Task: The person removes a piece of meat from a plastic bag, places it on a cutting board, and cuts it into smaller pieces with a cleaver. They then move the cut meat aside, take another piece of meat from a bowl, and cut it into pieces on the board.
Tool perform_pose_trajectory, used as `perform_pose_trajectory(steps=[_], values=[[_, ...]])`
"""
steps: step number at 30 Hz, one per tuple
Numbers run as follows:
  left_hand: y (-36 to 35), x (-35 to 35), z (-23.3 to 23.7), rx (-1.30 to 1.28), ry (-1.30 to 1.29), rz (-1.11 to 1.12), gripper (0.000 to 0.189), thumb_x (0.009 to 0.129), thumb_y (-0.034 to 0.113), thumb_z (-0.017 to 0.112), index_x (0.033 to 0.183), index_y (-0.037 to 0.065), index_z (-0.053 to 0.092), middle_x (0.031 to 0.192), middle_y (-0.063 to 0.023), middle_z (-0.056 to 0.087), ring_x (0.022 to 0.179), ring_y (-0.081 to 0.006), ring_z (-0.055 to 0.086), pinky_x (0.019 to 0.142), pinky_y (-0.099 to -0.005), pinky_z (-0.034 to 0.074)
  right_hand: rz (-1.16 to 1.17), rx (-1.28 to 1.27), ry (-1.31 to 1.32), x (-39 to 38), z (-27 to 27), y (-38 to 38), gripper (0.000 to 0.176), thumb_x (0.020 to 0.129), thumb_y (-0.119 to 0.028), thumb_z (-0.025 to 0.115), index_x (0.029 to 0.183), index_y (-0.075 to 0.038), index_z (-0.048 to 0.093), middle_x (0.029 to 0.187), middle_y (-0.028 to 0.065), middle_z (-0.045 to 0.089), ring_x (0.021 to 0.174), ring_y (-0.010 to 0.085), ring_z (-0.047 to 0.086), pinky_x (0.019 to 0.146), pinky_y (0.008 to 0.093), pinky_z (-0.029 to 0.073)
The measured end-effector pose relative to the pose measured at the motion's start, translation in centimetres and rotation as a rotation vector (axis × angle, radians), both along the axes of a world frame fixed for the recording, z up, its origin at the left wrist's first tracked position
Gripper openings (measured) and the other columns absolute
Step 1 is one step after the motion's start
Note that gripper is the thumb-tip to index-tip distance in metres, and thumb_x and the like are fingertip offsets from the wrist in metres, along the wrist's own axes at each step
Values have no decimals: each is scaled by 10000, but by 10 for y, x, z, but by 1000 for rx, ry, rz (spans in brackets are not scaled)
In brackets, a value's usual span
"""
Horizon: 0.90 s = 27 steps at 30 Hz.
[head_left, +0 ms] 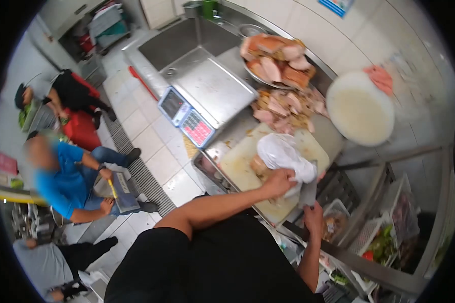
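Observation:
A pale cutting board (232, 160) lies on the counter in front of me. On it is a crumpled white plastic bag (278, 151), beside a light-brown piece of meat (260, 168). My left hand (280, 183) is closed on the near edge of the bag. My right hand (314, 218) grips a broad-bladed cleaver (308, 193) at the board's right side, its blade against or just beside the bag. Cut meat pieces (283, 108) are heaped behind the board. Larger browned meat chunks (278, 58) fill a metal bowl (262, 78) farther back.
A digital scale (215, 101) with a steel platform stands left of the board, before a sink (172, 45). A round white block (361, 108) leans at the wall. Metal shelving (374, 262) with vegetables is at right. A person in blue (65, 171) sits at left; others work nearby.

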<state>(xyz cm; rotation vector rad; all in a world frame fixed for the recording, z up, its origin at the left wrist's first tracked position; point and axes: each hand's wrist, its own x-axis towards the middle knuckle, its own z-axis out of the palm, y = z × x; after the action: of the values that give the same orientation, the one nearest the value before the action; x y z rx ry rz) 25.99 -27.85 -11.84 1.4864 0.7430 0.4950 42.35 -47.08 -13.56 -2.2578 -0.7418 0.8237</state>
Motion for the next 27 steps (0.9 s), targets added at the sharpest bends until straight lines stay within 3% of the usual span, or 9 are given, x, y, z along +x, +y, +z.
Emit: perform_pose_trajectory(steps=[4, 6, 9, 12, 15, 17, 22, 24, 27], values=[[57, 19, 56, -74, -312, 232, 166, 850, 126, 742, 828, 43, 599, 663, -19, 531, 678, -105, 524, 639, -339, 461, -78, -1, 26, -19, 36, -2, 207, 951, -173, 611, 1043, 11, 631, 658, 52, 587, 474, 136, 551, 469, 331, 454], [108, 11, 68, 290, -168, 365, 305, 874, 166, 712, 1163, 95, 646, 837, -77, 663, 778, -183, 634, 689, -344, 508, -95, 10, 12, -20, 39, -7, 220, 953, -185, 617, 1046, 14, 635, 670, 55, 596, 470, 138, 557, 463, 323, 455], [136, -21, 105, 366, 114, 132, 503, 847, 286, 784, 1259, 48, 622, 1005, -192, 705, 1018, -362, 686, 877, -432, 533, -136, -40, 27, -26, 41, -21, 268, 953, -205, 619, 1065, 38, 628, 717, 89, 636, 518, 163, 607, 474, 333, 485], [125, -18, 29, 690, 635, -146, 593, 823, 347, 805, 1289, 32, 619, 1115, -228, 706, 1140, -408, 656, 939, -441, 529, -181, -27, 62, -32, 33, -32, 267, 954, -215, 619, 1054, 33, 626, 699, 80, 619, 507, 166, 593, 472, 329, 480], [116, -5, -56, 788, 422, 103, 639, 800, 336, 806, 1350, 77, 609, 1085, -194, 712, 1134, -377, 661, 940, -456, 514, -220, -10, 80, -40, 34, -33, 260, 954, -211, 621, 1046, 31, 625, 697, 78, 615, 505, 164, 582, 474, 328, 479], [117, -12, -45, 443, 237, 337, 532, 826, 225, 810, 1284, 12, 644, 1066, -170, 749, 1038, -327, 715, 924, -403, 539, -255, 15, 52, -41, 26, -37, 256, 957, -210, 621, 1044, 31, 625, 691, 76, 613, 504, 160, 580, 476, 329, 480], [142, -1, 30, 294, -276, 422, 359, 824, 42, 657, 1175, -26, 692, 1032, -160, 771, 948, -241, 736, 835, -340, 544, -359, 42, -21, -61, 14, -50, 250, 964, -206, 622, 1042, 31, 625, 662, 67, 604, 513, 146, 577, 480, 331, 479], [137, 6, 60, 161, -419, 330, 310, 858, 29, 660, 1157, -49, 685, 1042, -83, 763, 946, -101, 669, 826, -293, 528, -445, 116, 13, -76, 9, -62, 254, 965, -218, 631, 1056, 19, 631, 652, 70, 610, 524, 149, 583, 494, 341, 476], [112, 16, 71, 77, -504, 178, 324, 866, -12, 690, 1190, -6, 700, 1121, -45, 736, 1021, -116, 662, 903, -272, 513, -484, 29, -20, -113, -1, -96, 265, 964, -238, 640, 1056, 11, 642, 660, 94, 623, 550, 177, 599, 542, 375, 475]])
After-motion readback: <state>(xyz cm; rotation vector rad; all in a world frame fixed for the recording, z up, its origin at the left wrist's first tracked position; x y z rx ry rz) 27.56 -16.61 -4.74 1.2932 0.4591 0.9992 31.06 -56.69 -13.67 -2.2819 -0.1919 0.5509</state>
